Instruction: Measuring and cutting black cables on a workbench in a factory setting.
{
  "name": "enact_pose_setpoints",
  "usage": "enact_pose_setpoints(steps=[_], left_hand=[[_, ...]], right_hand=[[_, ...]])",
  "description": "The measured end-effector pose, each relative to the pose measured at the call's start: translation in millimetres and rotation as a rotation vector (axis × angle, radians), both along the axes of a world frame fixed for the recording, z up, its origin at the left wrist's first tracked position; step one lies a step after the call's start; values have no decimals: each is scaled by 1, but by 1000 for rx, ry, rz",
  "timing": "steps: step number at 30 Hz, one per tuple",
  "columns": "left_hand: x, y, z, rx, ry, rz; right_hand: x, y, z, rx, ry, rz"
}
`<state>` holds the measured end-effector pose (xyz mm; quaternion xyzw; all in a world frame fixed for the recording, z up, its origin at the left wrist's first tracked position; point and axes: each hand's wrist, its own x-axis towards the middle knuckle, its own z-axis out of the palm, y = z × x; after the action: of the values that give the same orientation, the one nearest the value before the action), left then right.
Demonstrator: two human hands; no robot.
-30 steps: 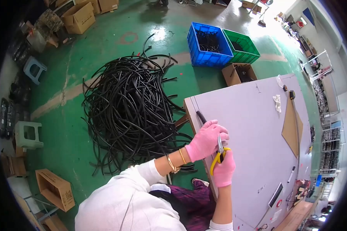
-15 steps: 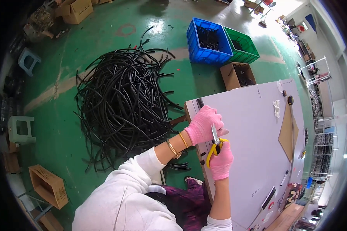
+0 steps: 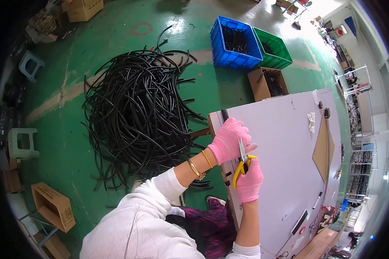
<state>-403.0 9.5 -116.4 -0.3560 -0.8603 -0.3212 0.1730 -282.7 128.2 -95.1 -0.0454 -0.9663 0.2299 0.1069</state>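
Note:
My right hand [image 3: 250, 182], in a pink knit glove, is closed around yellow-handled scissors [image 3: 243, 152] with the blades pointing away from me. The blade tips reach the fingers of my left hand [image 3: 230, 140]. That hand, gloved in pink too, is curled into a fist at the left edge of a white-topped table [image 3: 281, 142]. Just beyond the fist a short black tube-like piece [image 3: 224, 114] shows at the table corner. What the left fingers hold is hidden beneath them.
A large heap of black tubes [image 3: 136, 112] lies on the green floor left of the table. Past the table stand a blue crate [image 3: 235, 61], a green crate [image 3: 281, 62] and a cardboard box [image 3: 258, 86]. A brown board [image 3: 322, 151] and a marker [image 3: 317, 200] lie on the tabletop.
Both hands and the scissors stay in nearly the same place at the table edge. The whole view has shifted slightly.

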Motion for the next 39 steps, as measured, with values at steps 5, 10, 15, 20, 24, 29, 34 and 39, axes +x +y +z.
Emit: enact_pose_setpoints(steps=[5, 10, 15, 20, 24, 29, 34, 39], left_hand=[[-1, 1, -2, 2, -28, 17], [-4, -1, -5, 0, -25, 27], [-5, 0, -1, -35, -32, 19], [-7, 9, 12, -351, -105, 86], [-7, 19, -20, -296, 32, 49], [-10, 10, -27, -550, 103, 93], [-40, -6, -28, -596, 104, 48], [-54, -9, -25, -626, 159, -18]], right_hand=[[-1, -1, 1, -7, 32, 19], [-4, -5, 0, -45, -4, -34], [-6, -4, 3, -58, -33, -62], [-6, -3, 15, -150, -50, -38], [38, 25, -5, -328, -181, -184], [208, 65, 26, -627, -257, -393], [409, 115, 52, -698, -250, -381], [528, 167, 63, -1059, -449, -837]])
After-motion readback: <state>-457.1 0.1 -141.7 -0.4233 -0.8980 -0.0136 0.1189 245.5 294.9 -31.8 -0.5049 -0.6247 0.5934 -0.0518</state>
